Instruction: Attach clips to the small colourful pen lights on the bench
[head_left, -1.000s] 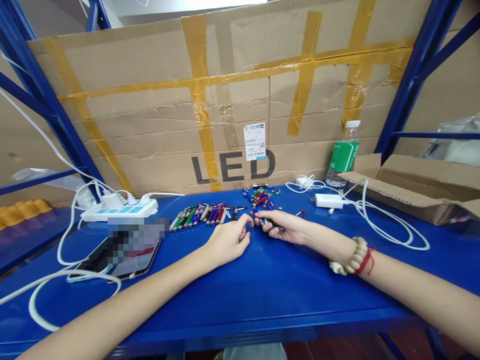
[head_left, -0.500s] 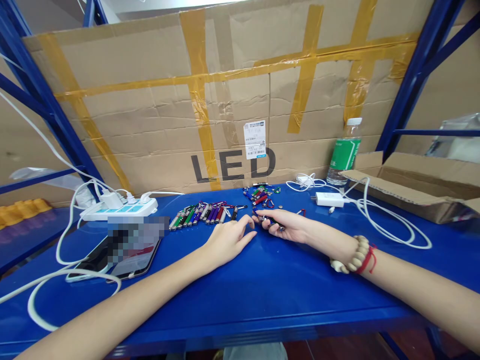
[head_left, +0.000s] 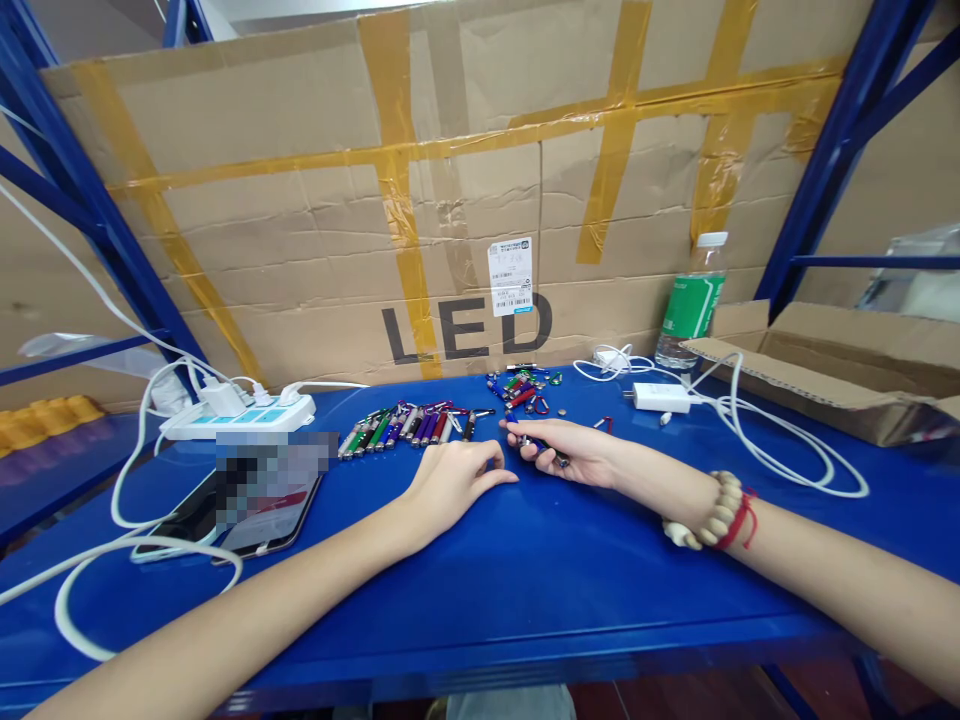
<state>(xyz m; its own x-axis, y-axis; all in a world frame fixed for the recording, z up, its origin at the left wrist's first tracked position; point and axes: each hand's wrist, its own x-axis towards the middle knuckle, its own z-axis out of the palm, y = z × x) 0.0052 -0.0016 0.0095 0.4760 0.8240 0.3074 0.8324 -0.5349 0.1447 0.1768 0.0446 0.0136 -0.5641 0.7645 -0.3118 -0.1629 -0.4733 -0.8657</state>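
Note:
My right hand [head_left: 559, 450] is closed on small metal keychain flashlights: a blue end shows at its fingertips and a dark tube [head_left: 559, 459] pokes out below the fingers. How many it holds is partly hidden. Close by on the left, my left hand [head_left: 457, 480] rests on the blue table with its thumb stretched out and fingers bent, nothing visible in it. Beyond it lies a row of finished-looking keychain flashlights [head_left: 405, 428] in several colours, with clips at their far ends. A loose heap of flashlights and clips [head_left: 521, 390] sits behind my right hand.
At left are a white power strip [head_left: 262, 418], two phones [head_left: 277, 520] and looping white cables. To the right stand a charger [head_left: 660, 397], a coiled cable, a green-labelled bottle [head_left: 691, 305] and an open cardboard box [head_left: 840, 375]. A taped cardboard sheet [head_left: 315, 260] closes off the back.
My left thumb has stretched outward from the curled fingers and the left hand has drawn slightly away from the right. The right hand keeps its hold, with small finger movements.

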